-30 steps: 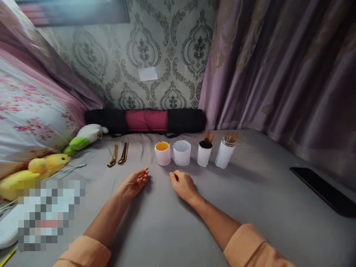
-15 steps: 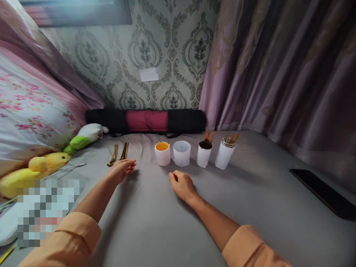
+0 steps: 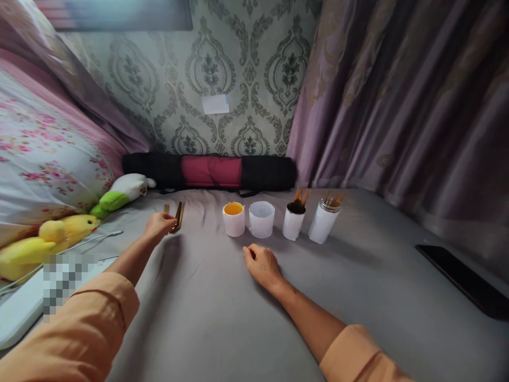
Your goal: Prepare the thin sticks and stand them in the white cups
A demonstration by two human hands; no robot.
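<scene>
Two hands over a grey sheet [image 3: 238, 313], seen from your own head. At the left of the frame, your left hand [image 3: 159, 225] reaches, palm down, to the gold-coloured utensils, which lie in two groups: the right group [image 3: 180, 215] shows its upper length beyond your fingers, while the left group [image 3: 166, 208] is mostly hidden behind your hand. Your thumb and fingers are drawn close together at the lower end of the right group; whether they grip it or merely hover beside it, you cannot tell from this view. At the centre, your right hand [image 3: 262, 264] rests on the sheet, loosely curled, with a small hollow between thumb and forefinger; nothing is visible in its hold, though the inside of the palm is hidden. Just above it in the frame, from left to right, stand a white cup with a yellow interior [image 3: 234, 224], a wider whitish tub [image 3: 261, 224], a white-sided can [image 3: 294, 224] and a white-wrapped jar [image 3: 324, 225], the last two holding brown sticks. The jar appears slanted. A black phone-like slab [image 3: 463, 281] lies at the right edge; a black and dark red roll [image 3: 210, 172] spans the back, and a yellow plush toy [image 3: 51, 241] lies at the far left
</scene>
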